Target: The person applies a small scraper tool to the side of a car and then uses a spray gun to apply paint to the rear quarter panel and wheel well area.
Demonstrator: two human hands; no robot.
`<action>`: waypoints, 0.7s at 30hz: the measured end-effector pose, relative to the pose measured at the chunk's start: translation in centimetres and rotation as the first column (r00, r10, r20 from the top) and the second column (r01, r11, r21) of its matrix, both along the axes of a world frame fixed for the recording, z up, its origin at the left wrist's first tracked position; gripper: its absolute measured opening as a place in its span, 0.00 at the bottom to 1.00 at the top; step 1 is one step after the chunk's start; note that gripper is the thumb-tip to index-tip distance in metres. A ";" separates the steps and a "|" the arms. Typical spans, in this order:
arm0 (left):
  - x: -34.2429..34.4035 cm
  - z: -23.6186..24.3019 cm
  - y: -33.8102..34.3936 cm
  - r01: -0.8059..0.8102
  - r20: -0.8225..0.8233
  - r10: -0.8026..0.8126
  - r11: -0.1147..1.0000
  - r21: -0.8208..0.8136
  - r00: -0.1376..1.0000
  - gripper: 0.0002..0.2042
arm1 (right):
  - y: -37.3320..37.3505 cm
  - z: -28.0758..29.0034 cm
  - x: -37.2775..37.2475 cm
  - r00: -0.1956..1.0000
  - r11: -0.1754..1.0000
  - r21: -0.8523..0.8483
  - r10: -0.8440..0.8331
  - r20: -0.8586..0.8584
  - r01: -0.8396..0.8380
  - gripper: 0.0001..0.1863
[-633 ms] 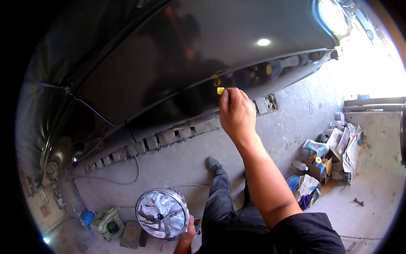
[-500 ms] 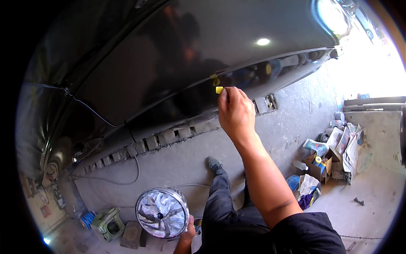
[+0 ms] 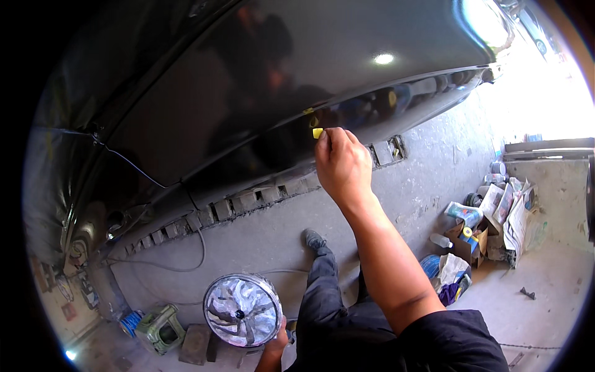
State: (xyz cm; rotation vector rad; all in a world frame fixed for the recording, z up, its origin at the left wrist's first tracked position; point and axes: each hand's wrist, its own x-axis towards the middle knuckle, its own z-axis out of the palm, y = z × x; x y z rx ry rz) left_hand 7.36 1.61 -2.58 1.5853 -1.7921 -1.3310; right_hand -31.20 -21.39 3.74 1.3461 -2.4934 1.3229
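My right hand (image 3: 342,162) reaches forward, its thumb and fingers pinching a small yellow square piece (image 3: 317,132). The piece is held close to the lower part of a glossy black car body panel (image 3: 260,105); whether it touches the paint I cannot tell. A yellow reflection shows in the panel just above it. Low in the picture, my left hand (image 3: 281,338) grips the right side of a round, drum-like thing (image 3: 242,311) with a silvery face, dark curved spokes and a black hub. Most of the left hand's fingers are hidden behind it.
A grey hose (image 3: 199,251) curls over the floor under the panel. On the left lie a green plastic container (image 3: 160,328), a dark block (image 3: 195,344) and a blue roll (image 3: 131,322). Cartons, papers and bottles are piled by a low wall (image 3: 551,192) at right.
The right hand with the yellow piece has shifted slightly left along the panel. The round thing in my left hand has moved a little right.
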 end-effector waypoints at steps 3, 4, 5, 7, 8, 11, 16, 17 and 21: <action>0.0 -0.1 0.0 -0.036 -0.023 0.037 0.999 0.028 0.999 0.05 | 0.1 0.0 0.0 1.000 1.000 -0.026 0.003 -0.010 -0.003 0.08; 0.0 -0.1 0.0 -0.044 -0.026 0.045 0.999 0.030 0.999 0.06 | 0.1 0.0 0.0 1.000 0.999 -0.037 0.002 -0.011 -0.002 0.08; -0.1 0.0 0.0 -0.052 -0.029 0.053 0.998 0.034 0.998 0.06 | 0.0 0.1 0.1 1.000 0.999 -0.039 0.000 -0.014 0.000 0.08; -0.3 0.1 0.0 -0.068 -0.045 0.070 0.997 0.046 0.996 0.06 | -0.2 0.2 0.1 1.000 0.999 -0.042 -0.005 -0.018 0.005 0.08; -0.3 0.1 0.0 -0.070 -0.049 0.072 0.996 0.048 0.996 0.06 | -0.1 0.2 0.1 1.000 1.000 -0.031 -0.005 -0.029 0.004 0.08; 0.1 -0.3 0.2 -0.041 -0.033 0.042 0.999 0.024 0.999 0.06 | 0.1 0.3 0.3 1.000 1.000 0.026 0.002 -0.027 -0.001 0.06; -0.3 0.3 0.0 -0.035 -0.027 0.036 0.999 0.016 0.999 0.07 | 1.4 0.6 0.7 0.997 0.997 -0.017 0.078 -0.021 -0.079 0.02; -0.3 0.3 -0.1 -0.043 -0.035 0.044 0.999 0.030 0.998 0.07 | 1.6 0.6 0.9 0.990 0.991 -0.069 0.104 -0.092 -0.111 0.02; -0.5 0.4 -0.1 -0.074 -0.087 0.082 0.993 0.091 0.993 0.07 | 2.1 -0.1 2.4 0.946 0.962 -0.121 0.209 -0.246 -0.244 0.02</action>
